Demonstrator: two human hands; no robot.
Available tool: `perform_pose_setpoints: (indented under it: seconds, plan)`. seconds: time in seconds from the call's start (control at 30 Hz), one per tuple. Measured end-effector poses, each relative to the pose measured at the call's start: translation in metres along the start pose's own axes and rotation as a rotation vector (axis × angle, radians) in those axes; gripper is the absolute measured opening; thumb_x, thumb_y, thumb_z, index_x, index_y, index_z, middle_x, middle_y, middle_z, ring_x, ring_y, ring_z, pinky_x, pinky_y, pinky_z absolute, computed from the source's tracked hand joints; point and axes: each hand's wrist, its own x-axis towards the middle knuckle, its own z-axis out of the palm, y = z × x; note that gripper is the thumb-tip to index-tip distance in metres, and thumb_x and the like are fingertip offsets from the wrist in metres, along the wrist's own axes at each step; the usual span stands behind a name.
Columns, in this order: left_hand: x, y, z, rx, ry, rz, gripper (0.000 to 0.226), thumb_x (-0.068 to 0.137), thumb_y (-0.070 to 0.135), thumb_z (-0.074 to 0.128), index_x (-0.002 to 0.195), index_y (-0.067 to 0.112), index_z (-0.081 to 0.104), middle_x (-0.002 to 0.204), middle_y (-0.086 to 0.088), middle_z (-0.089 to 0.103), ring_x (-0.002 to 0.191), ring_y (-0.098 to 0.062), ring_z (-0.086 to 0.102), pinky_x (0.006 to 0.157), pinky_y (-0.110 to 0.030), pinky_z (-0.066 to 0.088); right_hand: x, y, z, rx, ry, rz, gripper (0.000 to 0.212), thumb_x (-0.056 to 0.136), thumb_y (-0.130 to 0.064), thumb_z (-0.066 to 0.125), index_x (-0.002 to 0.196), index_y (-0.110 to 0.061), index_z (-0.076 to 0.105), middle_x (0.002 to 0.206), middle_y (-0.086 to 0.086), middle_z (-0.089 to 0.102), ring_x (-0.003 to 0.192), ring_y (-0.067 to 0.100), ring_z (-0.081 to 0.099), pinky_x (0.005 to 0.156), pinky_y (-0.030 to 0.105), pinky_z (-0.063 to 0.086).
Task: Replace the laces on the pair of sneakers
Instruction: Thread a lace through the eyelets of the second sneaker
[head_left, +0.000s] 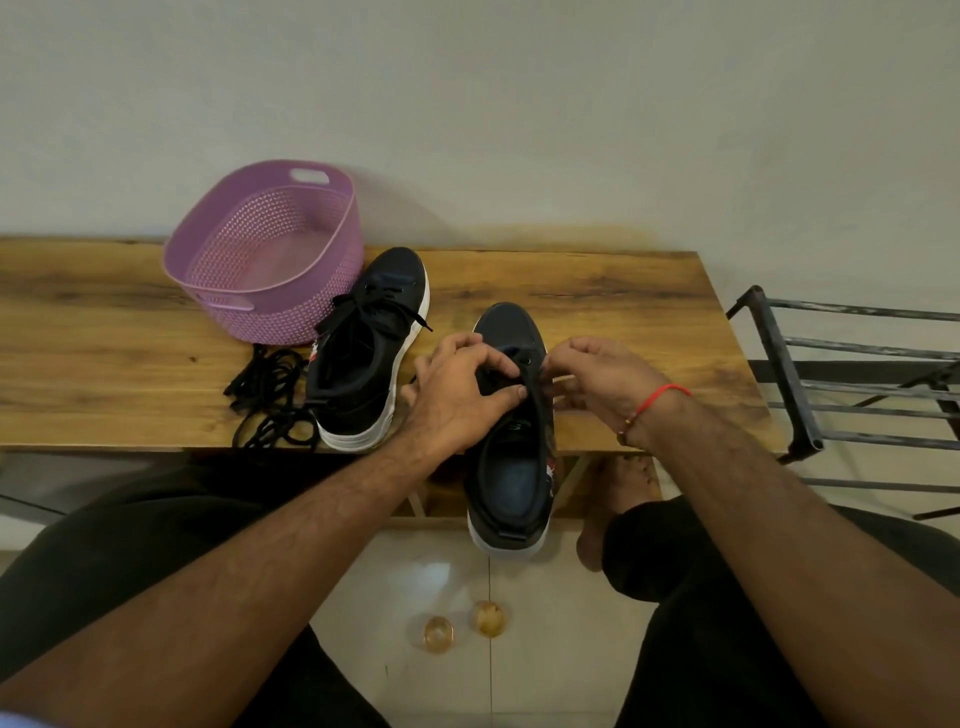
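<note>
Two dark sneakers with white soles are in view. The left sneaker (363, 353) lies on the wooden table (104, 332) with a black lace loosely threaded in it. The right sneaker (511, 467) sits with its toe on the table and its heel hanging over the front edge. My left hand (462, 389) grips this shoe's upper and pinches a black lace (535, 395) with thumb and forefinger. My right hand (597, 379) curls at the eyelets on the shoe's right side and pinches the same lace. A heap of loose black laces (270, 400) lies left of the left sneaker.
A purple perforated basket (265, 254) stands tilted at the back left of the table, against the left sneaker. A dark metal rack (841, 384) stands right of the table. Below are my legs, a bare foot (618, 493) and two small amber objects (462, 623) on the tiled floor.
</note>
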Motion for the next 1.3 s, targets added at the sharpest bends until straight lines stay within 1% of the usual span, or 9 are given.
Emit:
perform_pose_setpoints:
  seconds: [0.17,0.27,0.33,0.43,0.73,0.83,0.97,1.2,1.3]
  plan:
    - [0.002,-0.001,-0.008,0.075,-0.02,-0.001,0.054,0.08,0.045,0.078,0.126,0.044,0.052,0.154,0.007,0.027,0.144,-0.024,0.02,0.114,-0.048,0.021,0.002,-0.011,-0.008,0.707,0.029,0.008,0.016,0.095,-0.009,0.045,0.08,-0.009,0.048,0.065,0.009,0.059,0.057,0.02,0.058,0.072,0.042,0.061]
    - [0.002,-0.001,-0.011,0.134,0.006,0.057,0.06,0.081,0.046,0.077,0.134,0.044,0.049,0.159,0.008,0.019,0.145,-0.022,0.017,0.115,-0.05,0.019,0.002,-0.012,-0.023,0.097,0.067,-0.164,0.016,0.096,-0.015,0.053,0.081,-0.013,0.053,0.067,0.004,0.053,0.047,0.012,0.04,0.05,0.027,0.046]
    - [0.002,-0.001,-0.011,0.161,0.014,0.071,0.061,0.082,0.047,0.076,0.136,0.044,0.048,0.16,0.008,0.017,0.146,-0.023,0.017,0.115,-0.05,0.019,0.002,-0.009,-0.026,-0.473,0.028,-0.313,0.012,0.097,-0.029,0.061,0.091,-0.019,0.063,0.08,-0.002,0.065,0.062,0.009,0.054,0.059,0.026,0.047]
    - [0.003,-0.002,-0.01,0.171,0.011,0.083,0.063,0.082,0.048,0.075,0.138,0.043,0.047,0.16,0.008,0.017,0.146,-0.024,0.017,0.114,-0.052,0.02,0.001,-0.001,-0.019,-0.891,-0.109,-0.375,0.02,0.094,-0.042,0.063,0.105,-0.026,0.066,0.101,-0.009,0.065,0.095,0.007,0.059,0.082,0.026,0.048]
    - [0.004,-0.005,-0.009,0.182,-0.004,0.071,0.064,0.083,0.05,0.073,0.14,0.042,0.045,0.163,0.007,0.017,0.149,-0.023,0.017,0.115,-0.053,0.018,0.003,-0.001,-0.025,-1.084,-0.133,-0.327,0.005,0.097,-0.028,0.062,0.092,-0.028,0.064,0.086,-0.012,0.063,0.079,0.003,0.058,0.064,0.018,0.043]
    - [0.004,-0.005,-0.01,0.178,-0.023,0.055,0.065,0.084,0.05,0.072,0.142,0.042,0.044,0.164,0.006,0.016,0.15,-0.024,0.016,0.116,-0.053,0.016,0.006,0.001,-0.033,-1.223,-0.111,-0.216,0.013,0.097,-0.032,0.062,0.105,-0.022,0.065,0.104,-0.001,0.065,0.091,0.014,0.058,0.074,0.026,0.044]
    - [0.005,-0.005,-0.01,0.183,-0.033,0.041,0.065,0.085,0.051,0.071,0.143,0.042,0.042,0.164,0.006,0.017,0.15,-0.025,0.018,0.116,-0.054,0.016,0.003,0.002,-0.027,-1.02,-0.157,-0.208,0.03,0.095,-0.045,0.061,0.119,-0.026,0.059,0.11,-0.007,0.06,0.101,0.013,0.056,0.08,0.027,0.047]
    - [0.008,-0.008,-0.008,0.193,-0.047,0.072,0.058,0.087,0.051,0.068,0.14,0.042,0.045,0.155,0.013,0.03,0.143,-0.018,0.03,0.109,-0.05,0.025,-0.002,0.002,-0.015,-0.945,-0.204,-0.376,0.008,0.096,-0.02,0.061,0.099,-0.027,0.058,0.092,-0.015,0.057,0.079,-0.001,0.055,0.06,0.005,0.042]
    - [0.009,-0.009,-0.01,0.205,-0.057,0.079,0.056,0.088,0.052,0.067,0.139,0.043,0.046,0.155,0.013,0.031,0.143,-0.016,0.03,0.108,-0.049,0.025,0.0,0.003,-0.012,-1.035,-0.171,-0.363,0.008,0.091,-0.022,0.065,0.088,-0.025,0.059,0.082,-0.013,0.057,0.071,0.001,0.051,0.055,0.008,0.041]
